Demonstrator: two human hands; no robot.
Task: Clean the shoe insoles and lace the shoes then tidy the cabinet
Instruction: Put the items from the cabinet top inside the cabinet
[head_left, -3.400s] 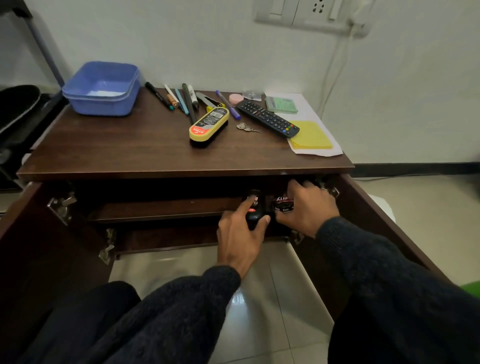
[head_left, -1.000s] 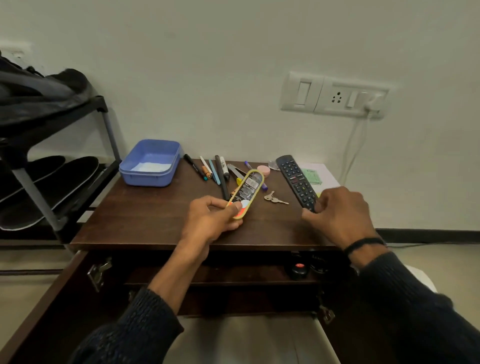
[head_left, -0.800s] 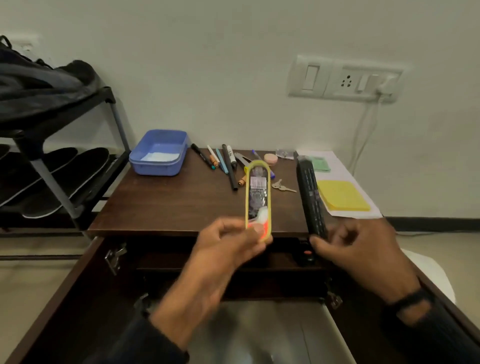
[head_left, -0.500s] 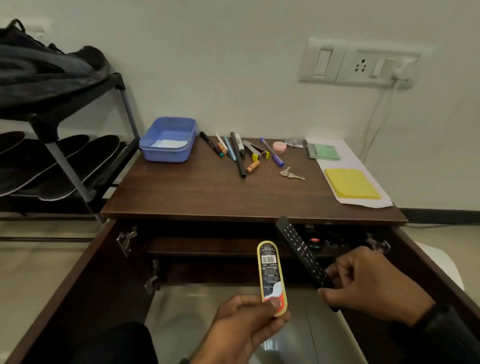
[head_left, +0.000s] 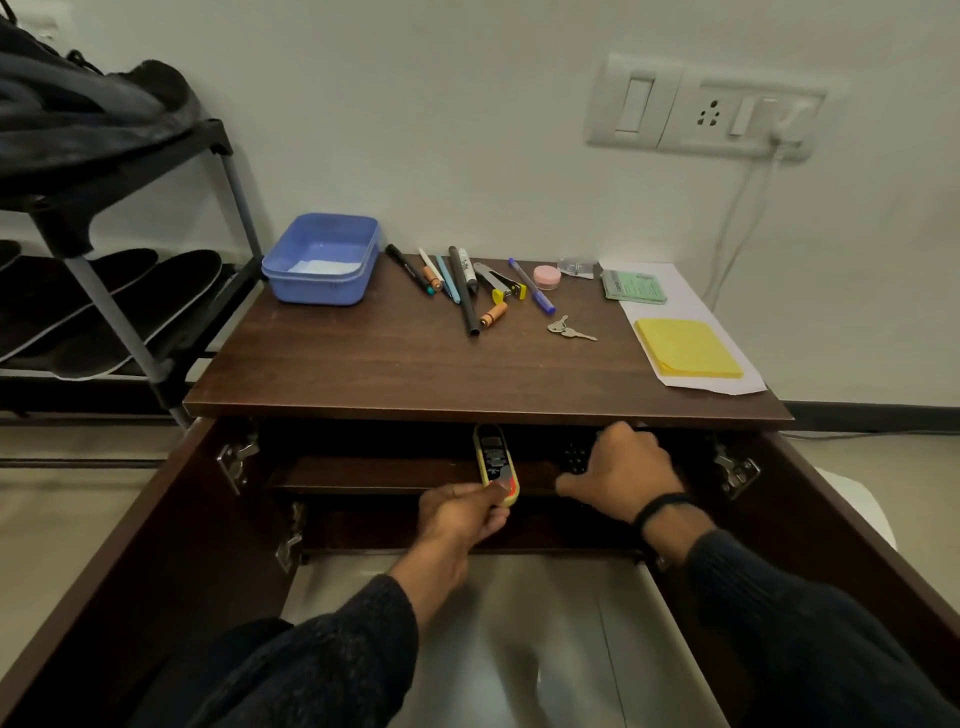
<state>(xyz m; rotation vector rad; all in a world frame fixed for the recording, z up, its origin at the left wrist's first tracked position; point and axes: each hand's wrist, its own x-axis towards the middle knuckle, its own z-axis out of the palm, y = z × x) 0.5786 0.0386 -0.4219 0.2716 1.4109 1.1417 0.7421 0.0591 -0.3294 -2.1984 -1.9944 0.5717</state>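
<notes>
The dark wooden cabinet (head_left: 395, 364) stands with both doors swung open. My left hand (head_left: 465, 519) pinches the near end of a yellow-edged shoe brush (head_left: 493, 460), whose far end lies in over the inner shelf (head_left: 363, 475). My right hand (head_left: 621, 475) reaches into the shelf's right side and holds the black remote (head_left: 571, 457), mostly hidden under the hand and in shadow. Black insoles (head_left: 140, 306) lie on the shoe rack at the left.
On the cabinet top lie a blue tub (head_left: 322, 260), several pens and markers (head_left: 462, 288), a pink jar (head_left: 546, 277), keys (head_left: 566, 328), a yellow pad (head_left: 688, 348) on paper, and a green booklet (head_left: 634, 286). A cable hangs from the wall socket (head_left: 711, 111). Open doors flank my arms.
Both hands took the brush and remote off the cabinet top, lowered them in front of the cabinet, and have now pushed them in onto the inner shelf.
</notes>
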